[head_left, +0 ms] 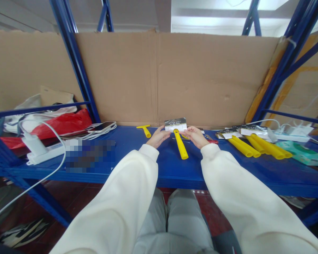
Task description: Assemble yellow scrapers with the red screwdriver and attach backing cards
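A yellow-handled tool (181, 145) with a black and white card sleeve (175, 124) at its top is in front of me at the middle of the blue shelf. My left hand (159, 137) is closed on the sleeve's left edge. At the right edge, my right hand (196, 136) grips the same sleeve with fingers and thumb. The yellow handle points down toward me between the hands. Part of another yellow piece shows behind it, near my right fingers. A small yellow T-shaped piece (146, 131) lies left of my left hand.
Several yellow-handled tools with card sleeves (245, 146) lie at the right, beside a green packet (302, 153). At the left are a phone (102, 127), a red bag (62, 125) and a white power strip (46, 154) with a cable. Cardboard (201, 77) stands behind the shelf (137, 173).
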A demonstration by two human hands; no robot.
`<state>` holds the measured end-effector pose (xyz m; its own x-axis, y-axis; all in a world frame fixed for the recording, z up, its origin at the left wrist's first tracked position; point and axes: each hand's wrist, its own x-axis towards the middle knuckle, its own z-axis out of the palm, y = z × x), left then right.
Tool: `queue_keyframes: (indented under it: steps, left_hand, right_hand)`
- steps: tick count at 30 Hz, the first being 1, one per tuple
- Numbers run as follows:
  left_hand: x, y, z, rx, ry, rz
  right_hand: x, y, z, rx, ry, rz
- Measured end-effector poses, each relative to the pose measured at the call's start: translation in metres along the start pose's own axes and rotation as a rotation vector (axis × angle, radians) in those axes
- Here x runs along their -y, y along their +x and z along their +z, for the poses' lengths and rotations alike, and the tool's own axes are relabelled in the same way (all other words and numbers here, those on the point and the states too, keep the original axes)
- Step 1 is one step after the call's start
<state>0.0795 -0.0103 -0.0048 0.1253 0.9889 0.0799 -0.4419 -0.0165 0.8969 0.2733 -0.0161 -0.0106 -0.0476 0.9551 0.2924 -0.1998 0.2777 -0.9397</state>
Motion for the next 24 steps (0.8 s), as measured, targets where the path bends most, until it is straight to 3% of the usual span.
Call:
queue_keyframes:
  steps: [10,17,24]
  left_hand:
    - [-0.0067,-0.0031,0.0031,0.009,-0.076,0.072]
    - [-0.006,-0.0045,0.0026,0.162,-0.054,0.07]
    - [-0.0082,-0.0054,0.001,0.204,-0.066,0.051]
  right_hand:
    - [-0.0015,0.0023,-0.0049,0.012,-0.041,0.006]
    - [-0.0008,0.0005,-0.0002,-0.044,-0.02,-0.016]
    - [0.0011,0.0,0.0033,-0.117,0.032,-0.03]
